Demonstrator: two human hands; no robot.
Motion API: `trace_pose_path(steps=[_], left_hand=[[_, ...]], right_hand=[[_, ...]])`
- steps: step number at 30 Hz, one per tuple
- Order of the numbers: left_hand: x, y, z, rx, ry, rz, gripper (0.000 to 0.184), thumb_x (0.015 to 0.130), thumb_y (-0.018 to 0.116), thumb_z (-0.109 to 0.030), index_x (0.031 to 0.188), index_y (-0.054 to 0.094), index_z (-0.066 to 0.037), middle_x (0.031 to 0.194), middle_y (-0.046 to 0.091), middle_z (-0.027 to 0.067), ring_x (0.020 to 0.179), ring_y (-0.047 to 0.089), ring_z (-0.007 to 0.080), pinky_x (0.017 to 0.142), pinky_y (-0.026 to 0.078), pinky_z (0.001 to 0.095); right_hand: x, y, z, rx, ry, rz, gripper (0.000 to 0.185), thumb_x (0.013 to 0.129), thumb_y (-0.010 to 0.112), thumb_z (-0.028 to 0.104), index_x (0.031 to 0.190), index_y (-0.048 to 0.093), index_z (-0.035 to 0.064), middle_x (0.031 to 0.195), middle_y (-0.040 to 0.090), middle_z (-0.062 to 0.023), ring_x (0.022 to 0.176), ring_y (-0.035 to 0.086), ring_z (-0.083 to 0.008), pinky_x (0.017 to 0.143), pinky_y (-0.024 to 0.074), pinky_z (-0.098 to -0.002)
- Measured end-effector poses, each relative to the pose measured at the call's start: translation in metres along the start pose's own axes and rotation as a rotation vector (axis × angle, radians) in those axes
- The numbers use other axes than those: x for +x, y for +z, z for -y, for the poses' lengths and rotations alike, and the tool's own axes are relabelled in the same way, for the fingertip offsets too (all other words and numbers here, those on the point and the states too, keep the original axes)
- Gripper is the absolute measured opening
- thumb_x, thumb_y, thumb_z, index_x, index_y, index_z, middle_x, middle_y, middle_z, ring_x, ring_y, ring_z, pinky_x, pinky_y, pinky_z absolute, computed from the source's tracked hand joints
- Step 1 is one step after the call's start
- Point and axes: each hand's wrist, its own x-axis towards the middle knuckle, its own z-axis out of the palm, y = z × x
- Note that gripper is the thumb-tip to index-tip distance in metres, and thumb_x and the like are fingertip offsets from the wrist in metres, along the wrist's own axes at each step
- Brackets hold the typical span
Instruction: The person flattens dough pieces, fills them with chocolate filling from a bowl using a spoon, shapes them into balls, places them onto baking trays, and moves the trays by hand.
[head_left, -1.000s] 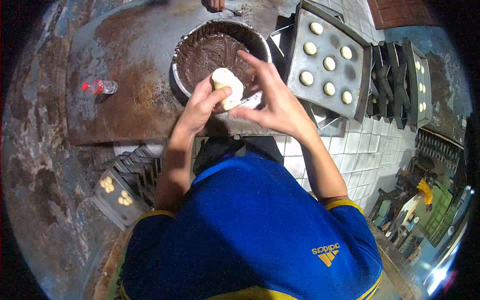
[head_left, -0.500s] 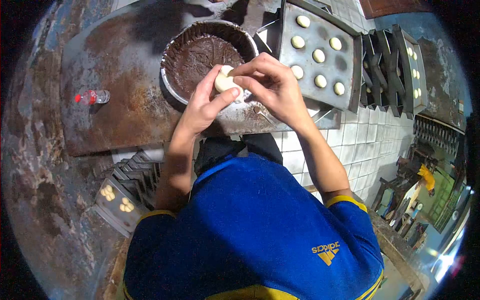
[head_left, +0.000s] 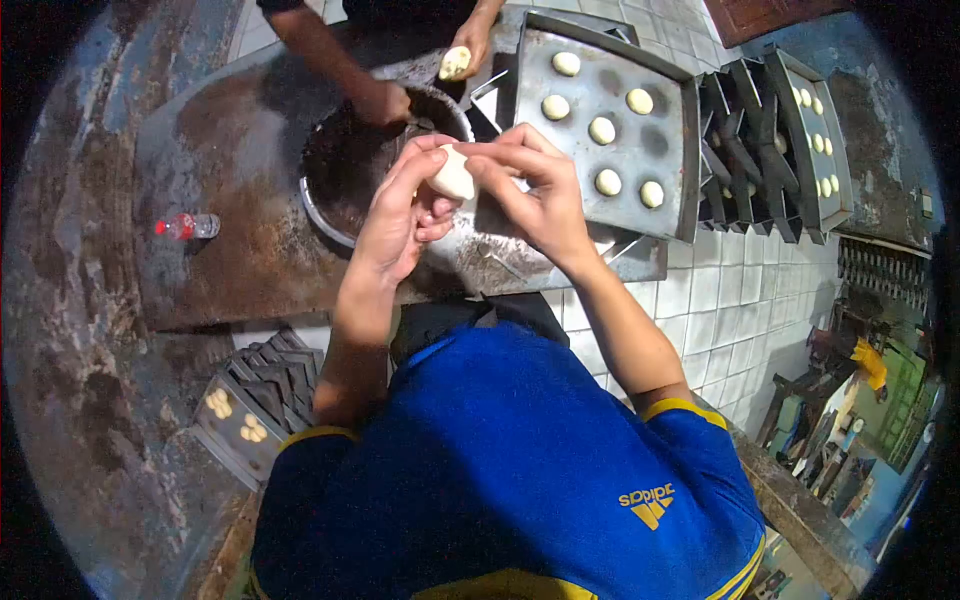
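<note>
My left hand (head_left: 395, 205) is wrapped round a pale piece of dough (head_left: 454, 174), holding it above the table's near edge. Against the dough's right side, the thumb and fingers of my right hand (head_left: 535, 185) pinch its edge. Just beyond my hands is a large round pan (head_left: 310, 205) coated with dark brown filling. A co-worker's hand (head_left: 385, 102) reaches into that pan, its fingertips near a utensil. The co-worker's other hand (head_left: 474, 38) holds a separate piece of dough (head_left: 455, 63) with specks on it.
A metal tray (head_left: 668, 150) with several dough balls stands to the right. More stacked trays (head_left: 832, 195) are beyond it, and another tray (head_left: 222, 452) with dough is at lower left. A red-capped bottle (head_left: 190, 227) lies on the table (head_left: 240, 270).
A co-worker's arms have come in from the top, one hand into the pan. My right fingers have moved from spread apart onto the dough, which now looks more closed up.
</note>
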Motion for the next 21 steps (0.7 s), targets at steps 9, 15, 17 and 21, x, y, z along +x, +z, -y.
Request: trace_pose_path(steps=[9,15,17,21], left_hand=[[0.06,0.135,0.01,0.926,0.643,-0.01,0.032,0.089,0.079,-0.013,0.114,0.062,-0.002,0.102,0.069,0.0027,0.092,0.065,0.0117,0.081,0.052,0.0258],[0.105,0.217,0.069,0.311,0.496,0.314,0.036,0.085,0.071,0.0,0.117,0.053,-0.003,0.096,0.068,0.007,0.103,0.068,0.0165,0.096,0.054,0.034],[0.117,0.233,0.081,0.294,0.539,0.333,0.04,0.084,0.07,0.001,0.119,0.051,-0.003,0.095,0.068,0.0075,0.103,0.069,0.0167,0.095,0.055,0.0336],[0.129,0.261,0.08,0.455,0.757,0.404,0.059,0.079,0.073,-0.004,0.127,0.039,-0.006,0.099,0.071,0.0118,0.107,0.071,0.0225,0.112,0.043,0.0454]], right_hand=[[-0.018,-0.075,-0.034,1.379,0.379,0.059,0.049,0.092,0.068,-0.006,0.136,0.051,0.0046,0.121,0.069,-0.0093,0.106,0.07,-0.0158,0.088,0.0587,-0.0281],[-0.01,-0.136,-0.036,0.752,0.163,-0.432,0.041,0.095,0.076,0.008,0.132,0.062,-0.0045,0.129,0.067,-0.0086,0.117,0.063,-0.0156,0.101,0.0528,-0.0322],[-0.013,-0.166,-0.046,0.767,0.079,-0.323,0.04,0.096,0.076,0.01,0.131,0.065,-0.0052,0.127,0.069,-0.0081,0.118,0.063,-0.0158,0.104,0.051,-0.0329],[-0.02,-0.242,-0.018,0.646,0.087,0.074,0.048,0.096,0.075,0.012,0.139,0.063,-0.0058,0.122,0.074,-0.0098,0.117,0.065,-0.0163,0.106,0.0486,-0.0336]])
